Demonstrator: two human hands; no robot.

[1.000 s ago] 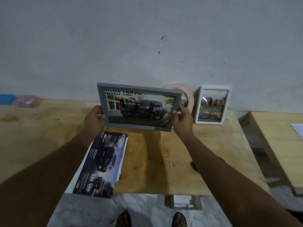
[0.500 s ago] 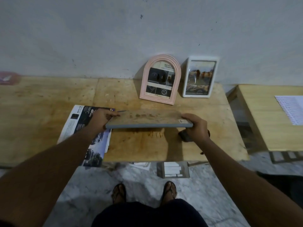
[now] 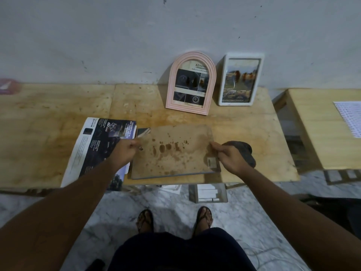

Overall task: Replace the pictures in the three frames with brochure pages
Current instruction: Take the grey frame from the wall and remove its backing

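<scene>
Left hand (image 3: 126, 153): fingers curled round the left edge of the grey frame (image 3: 175, 153), gripping it.
Right hand (image 3: 231, 158): thumb on top, pinching the frame's right edge.
Grey frame: face down, stained brown backing up, at the near edge of the table (image 3: 48, 133); whether it rests fully cannot be told.
Brochure (image 3: 95, 145): flat just left of the frame, under the left wrist.
Dark lump (image 3: 244, 151): just behind the right hand.
Pink arched frame (image 3: 191, 83): upright against the wall, holding a brochure page.
White frame (image 3: 239, 79): beside it, to the right.
</scene>
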